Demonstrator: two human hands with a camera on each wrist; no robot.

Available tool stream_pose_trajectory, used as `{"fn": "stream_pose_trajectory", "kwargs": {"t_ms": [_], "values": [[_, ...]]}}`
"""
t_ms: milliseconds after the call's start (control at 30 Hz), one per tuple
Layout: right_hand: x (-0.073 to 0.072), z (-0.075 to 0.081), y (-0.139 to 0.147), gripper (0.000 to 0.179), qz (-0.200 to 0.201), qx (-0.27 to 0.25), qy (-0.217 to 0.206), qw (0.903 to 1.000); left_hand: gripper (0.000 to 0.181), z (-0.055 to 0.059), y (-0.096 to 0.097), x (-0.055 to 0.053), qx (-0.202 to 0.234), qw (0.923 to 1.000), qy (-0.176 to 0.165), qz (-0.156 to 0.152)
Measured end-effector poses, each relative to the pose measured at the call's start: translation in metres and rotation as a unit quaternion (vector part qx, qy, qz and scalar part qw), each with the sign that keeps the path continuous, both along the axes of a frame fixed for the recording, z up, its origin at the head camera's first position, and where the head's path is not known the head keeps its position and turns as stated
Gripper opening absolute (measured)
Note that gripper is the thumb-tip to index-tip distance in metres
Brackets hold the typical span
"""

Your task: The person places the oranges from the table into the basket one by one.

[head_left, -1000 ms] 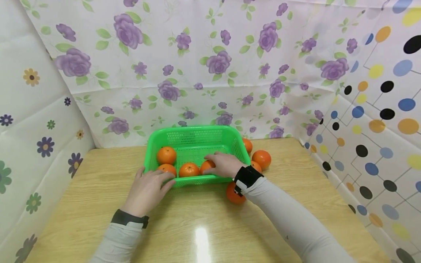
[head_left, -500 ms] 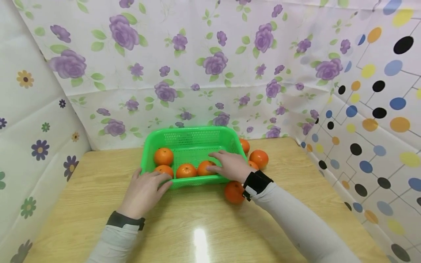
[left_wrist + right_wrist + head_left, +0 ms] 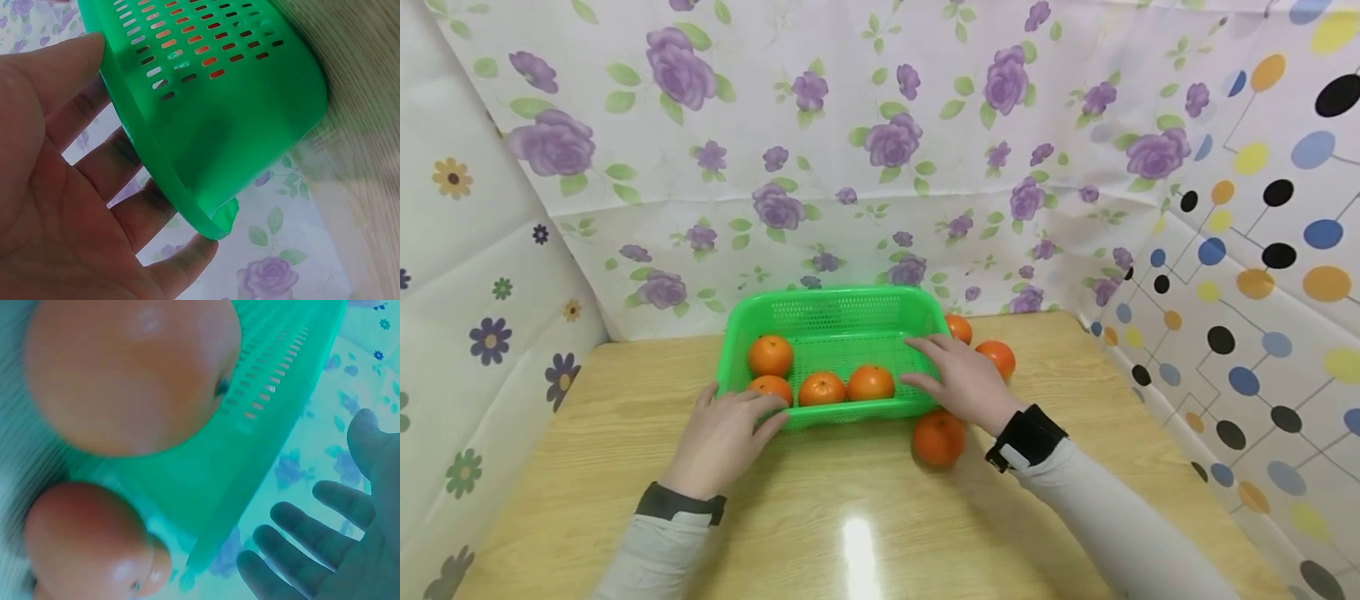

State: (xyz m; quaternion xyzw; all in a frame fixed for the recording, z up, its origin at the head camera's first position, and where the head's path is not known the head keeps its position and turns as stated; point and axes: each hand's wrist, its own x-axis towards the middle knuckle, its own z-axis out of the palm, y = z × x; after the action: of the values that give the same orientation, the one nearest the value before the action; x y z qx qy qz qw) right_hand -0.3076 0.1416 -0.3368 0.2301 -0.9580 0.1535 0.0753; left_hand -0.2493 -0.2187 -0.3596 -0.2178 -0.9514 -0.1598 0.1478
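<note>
A green plastic basket (image 3: 835,412) with slotted walls stands on the table. Several oranges lie inside it: one orange (image 3: 771,357) at the left, and others along the front, including an orange (image 3: 870,383) right of the middle. My left hand (image 3: 718,442) holds the basket's front left corner; in the left wrist view its thumb lies outside the rim (image 3: 147,134) and its fingers reach behind. Over the basket's right end hovers my right hand (image 3: 966,379), fingers spread and holding nothing. Below that hand an orange (image 3: 938,438) sits on the table in front of the basket.
Right of the basket lie an orange (image 3: 959,328) near the back and another orange (image 3: 997,358), partly behind my right hand. Patterned cloth (image 3: 850,167) hangs behind the wooden table (image 3: 790,525) and at both sides.
My right hand has let go of the orange at the basket's front and moved up and right, its fingers opening. That orange stays in the basket. The left hand keeps its place.
</note>
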Motion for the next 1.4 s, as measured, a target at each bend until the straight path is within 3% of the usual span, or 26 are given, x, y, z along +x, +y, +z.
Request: {"fn": "stream_pose_trajectory", "kwargs": {"t_ms": [300, 500, 967, 1400], "values": [[0.001, -0.003, 0.043, 0.067, -0.027, -0.012, 0.049, 0.9984, 0.019, 0.0, -0.003, 0.0, 0.003, 1.0, -0.005, 0.004], [0.0, -0.009, 0.069, 0.056, -0.054, -0.021, 0.063, 0.9963, 0.019, -0.002, -0.003, -0.001, 0.002, 1.0, -0.004, 0.004], [-0.013, -0.031, 0.106, 0.053, -0.112, -0.006, 0.044, 0.9927, 0.017, -0.003, -0.002, 0.001, 0.001, 1.0, 0.001, 0.002], [-0.029, -0.045, 0.112, 0.041, -0.065, 0.003, 0.06, 0.9961, 0.017, -0.002, -0.001, 0.001, -0.001, 1.0, -0.001, 0.001]]}}
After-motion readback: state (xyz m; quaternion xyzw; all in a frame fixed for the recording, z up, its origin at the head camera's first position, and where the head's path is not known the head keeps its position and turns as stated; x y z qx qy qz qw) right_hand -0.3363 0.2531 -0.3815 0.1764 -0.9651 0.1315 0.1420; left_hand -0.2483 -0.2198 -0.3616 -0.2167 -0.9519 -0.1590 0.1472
